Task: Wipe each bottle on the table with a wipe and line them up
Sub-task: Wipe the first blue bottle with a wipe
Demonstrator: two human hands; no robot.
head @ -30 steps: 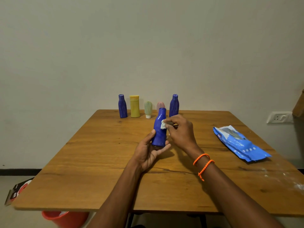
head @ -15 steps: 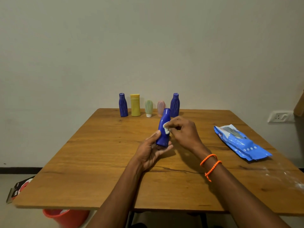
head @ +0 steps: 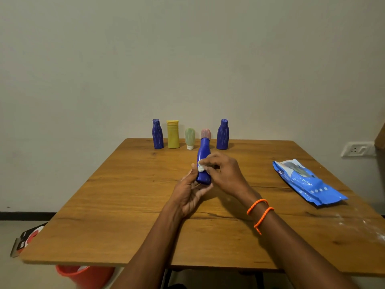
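Observation:
My left hand (head: 190,190) grips the base of a plain blue bottle (head: 203,157) held upright above the wooden table (head: 129,205). My right hand (head: 225,174) pinches a small white wipe (head: 201,166) against the bottle's middle. At the table's far edge stand a dark blue bottle (head: 157,133), a yellow bottle (head: 173,133), a small green bottle (head: 190,138), a pink bottle (head: 206,133) partly hidden behind the held one, and a second dark blue bottle (head: 222,134).
A blue pack of wipes (head: 306,182) lies on the table's right side. An orange bucket (head: 83,276) sits below the near left edge. A red and black item (head: 27,240) lies on the floor at left. A wall socket (head: 357,149) is at right.
The wipe in my right hand has slid down the bottle from near the neck to the middle. The bottle has tilted slightly more upright.

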